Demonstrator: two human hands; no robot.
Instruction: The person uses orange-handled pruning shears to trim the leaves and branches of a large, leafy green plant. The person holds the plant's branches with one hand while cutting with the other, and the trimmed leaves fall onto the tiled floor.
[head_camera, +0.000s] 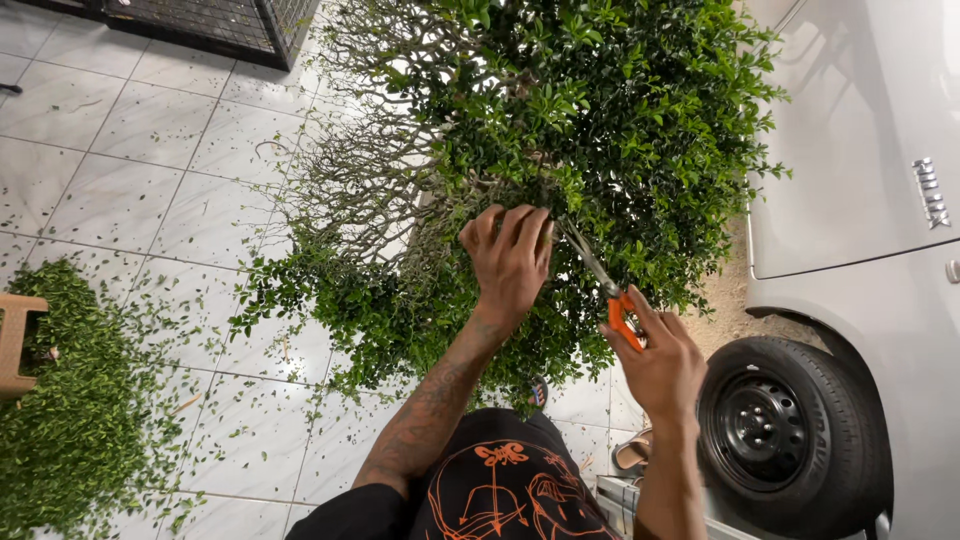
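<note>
2 hands raised into shrub (560, 130), left hand (510, 262) – fingers spread on foliage, right hand (660, 365) – grip closed around orange-handled scissors (605, 285)

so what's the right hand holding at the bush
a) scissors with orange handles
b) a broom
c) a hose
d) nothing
a, the right hand grips orange-handled scissors, their blades pointing into the green bush just beside the left hand, which rests on the leaves.
</note>
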